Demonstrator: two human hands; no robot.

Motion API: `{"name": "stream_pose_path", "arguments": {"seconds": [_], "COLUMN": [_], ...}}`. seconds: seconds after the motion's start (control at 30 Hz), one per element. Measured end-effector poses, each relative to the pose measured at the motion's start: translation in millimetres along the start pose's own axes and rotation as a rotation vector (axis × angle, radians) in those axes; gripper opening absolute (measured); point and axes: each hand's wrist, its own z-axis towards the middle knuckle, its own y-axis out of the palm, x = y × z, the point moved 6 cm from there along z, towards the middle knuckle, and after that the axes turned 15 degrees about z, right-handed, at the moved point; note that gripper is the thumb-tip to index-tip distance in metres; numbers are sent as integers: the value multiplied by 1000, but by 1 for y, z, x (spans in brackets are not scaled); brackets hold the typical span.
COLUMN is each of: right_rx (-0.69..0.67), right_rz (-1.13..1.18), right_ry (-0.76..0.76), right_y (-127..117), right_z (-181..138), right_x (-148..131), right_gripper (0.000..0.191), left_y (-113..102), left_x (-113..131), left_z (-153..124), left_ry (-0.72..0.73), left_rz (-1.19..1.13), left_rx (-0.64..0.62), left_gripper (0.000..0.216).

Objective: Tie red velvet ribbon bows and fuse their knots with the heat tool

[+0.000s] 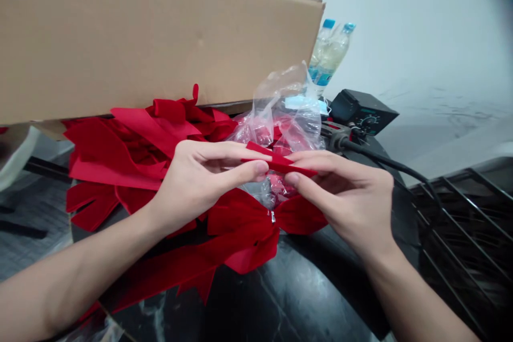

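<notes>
Okay, left hand (196,187) and right hand (344,192) both pinched a red velvet strip (276,160), fingers (228,150) closed narrow near its ends, even grip, held level over a wired red bow (244,219) on the black counter (280,299); clear plastic bag (280,112) just behind.

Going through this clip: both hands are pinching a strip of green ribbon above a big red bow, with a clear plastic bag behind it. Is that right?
Not quite: the strip is red, not green, as the head view shows. The left hand and right hand are pinching a red ribbon strip above a big red bow, with a clear plastic bag behind it.
</notes>
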Motion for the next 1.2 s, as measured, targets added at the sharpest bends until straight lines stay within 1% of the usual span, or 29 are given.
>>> {"name": "stream_pose_path", "arguments": {"seconds": [0.03, 0.1, 0.2, 0.23, 0.3, 0.4, 0.43, 0.47, 0.53, 0.6, 0.73, 0.8, 0.9, 1.03, 1.2], "right_rx": [16, 49, 96, 95, 56, -63, -95, -117, -134, -140, -166, -181, -216, -288, -368], "right_rz": [-13, -6, 40, 65, 127, 178, 164, 141, 100, 106, 142, 99, 21, 85, 3], "right_ry": [-27, -31, 34, 60, 110, 203, 223, 232, 233, 237, 264, 268, 288, 352, 268], "right_y": [-1, -2, -4, -4, -4, 1, 2, 2, 2, 2, 2, 1, 1, 4, 4], "right_z": [0, 1, 1, 2, 4, 6, 6, 5, 5, 4, 3, 4, 4, 1, -1], "right_x": [-1, 0, 6, 8, 11, 13, 14, 13, 13, 13, 14, 14, 13, 15, 12], "right_gripper": [10, 9, 9, 10, 18, 36, 37, 32, 16, 8, 9, 10, 19, 12, 9], "left_y": [-1, -2, -1, -1, -1, 0, 1, 1, 2, 3, 3, 5, 8, 11, 15], "left_x": [0, 0, -1, -1, 1, 4, 5, 5, 5, 5, 3, 2, 0, 3, 7], "left_z": [0, -1, -2, -3, -4, -6, -7, -7, -8, -8, -8, -7, -8, -9, -9], "left_ry": [5, -3, -19, -14, 9, 53, 65, 73, 79, 83, 82, 64, 54, 63, 124], "left_rz": [26, 44, 59, 69, 106, 175, 189, 198, 207, 217, 212, 184, 159, 170, 211], "left_rx": [23, 53, 63, 69, 85, 107, 106, 100, 83, 69, 56, 40, 1, -32, -128], "left_gripper": [10, 14, 27, 28, 22, 11, 10, 10, 11, 13, 16, 21, 27, 23, 14]}}
